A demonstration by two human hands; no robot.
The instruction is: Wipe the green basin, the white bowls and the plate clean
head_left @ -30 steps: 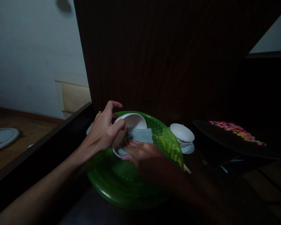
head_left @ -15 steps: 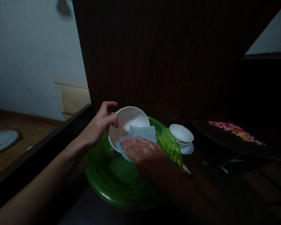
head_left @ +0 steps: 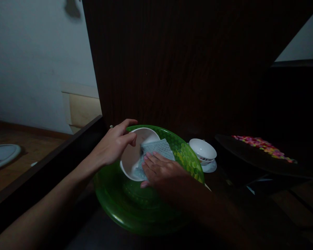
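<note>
A white bowl (head_left: 129,160) is tilted over the green basin (head_left: 114,211), its opening facing up and toward me. My left hand (head_left: 117,140) grips the bowl at its upper left rim, the thumb over the edge. Against the inside of the bowl, my right hand (head_left: 160,170) presses a light blue cloth (head_left: 159,147), fingers together on top of it. Part of the cloth sticks out past the bowl's right rim. Some of the bowl is hidden under the cloth and the right hand.
Right of the basin, white bowls (head_left: 202,149) sit on a small plate (head_left: 210,167). Farther right is a dark surface with a bright pink and yellow pattern (head_left: 263,146). A dark panel (head_left: 172,69) rises behind, and a dark ledge (head_left: 67,152) runs along the left.
The bowl has moved slightly down and lower into the basin, with my left hand following it. My right hand and the cloth have shifted a little within the bowl.
</note>
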